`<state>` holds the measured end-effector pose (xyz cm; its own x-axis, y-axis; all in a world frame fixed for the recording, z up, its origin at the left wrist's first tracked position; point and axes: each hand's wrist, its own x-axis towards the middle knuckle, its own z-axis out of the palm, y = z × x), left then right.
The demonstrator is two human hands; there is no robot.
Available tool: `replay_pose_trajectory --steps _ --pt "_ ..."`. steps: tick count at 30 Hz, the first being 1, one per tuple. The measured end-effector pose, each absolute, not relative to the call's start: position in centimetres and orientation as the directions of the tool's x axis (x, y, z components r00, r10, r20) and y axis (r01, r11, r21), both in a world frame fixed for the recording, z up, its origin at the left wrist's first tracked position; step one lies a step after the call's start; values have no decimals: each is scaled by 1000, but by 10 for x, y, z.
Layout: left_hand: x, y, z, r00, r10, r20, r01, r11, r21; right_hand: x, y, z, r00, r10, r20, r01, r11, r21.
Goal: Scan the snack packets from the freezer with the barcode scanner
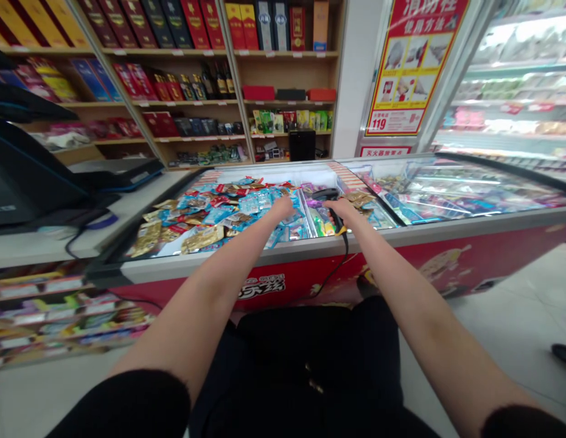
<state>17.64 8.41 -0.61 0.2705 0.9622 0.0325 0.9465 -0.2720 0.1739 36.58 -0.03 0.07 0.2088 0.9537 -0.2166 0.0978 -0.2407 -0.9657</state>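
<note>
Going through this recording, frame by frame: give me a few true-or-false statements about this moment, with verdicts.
1. The right hand holds a black handheld barcode scanner. True.
2. The left hand grips the scanner too. False: it reaches down to blue plastic snack packets in a chest freezer.
3. A black cord hangs over the freezer's red front. True.
4. The wooden shelves behind the freezer are bare. False: they hold boxes and bottles.
</note>
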Motion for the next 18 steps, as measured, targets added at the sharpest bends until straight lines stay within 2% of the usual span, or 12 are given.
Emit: replay_pose_trajectory --steps 3,4,9,13,18 --pt "169 75 -3 303 953 -28 953 -302 17 349 -3 3 182 960 -214 127 -239 -963" --pt "167 73 -1 309 950 -44 951 -309 6 345 -4 4 177 960 -215 135 -240 -961" --pt "157 67 4 314 945 -86 947 -306 97 326 -8 7 182 958 -222 172 -254 -952" --pt "151 65 1 302 953 -15 942 -295 161 319 -12 10 190 958 -216 186 -251 -950" --pt "150 68 -1 244 968 63 920 -251 302 319 -14 12 179 961 -209 201 -244 -949"
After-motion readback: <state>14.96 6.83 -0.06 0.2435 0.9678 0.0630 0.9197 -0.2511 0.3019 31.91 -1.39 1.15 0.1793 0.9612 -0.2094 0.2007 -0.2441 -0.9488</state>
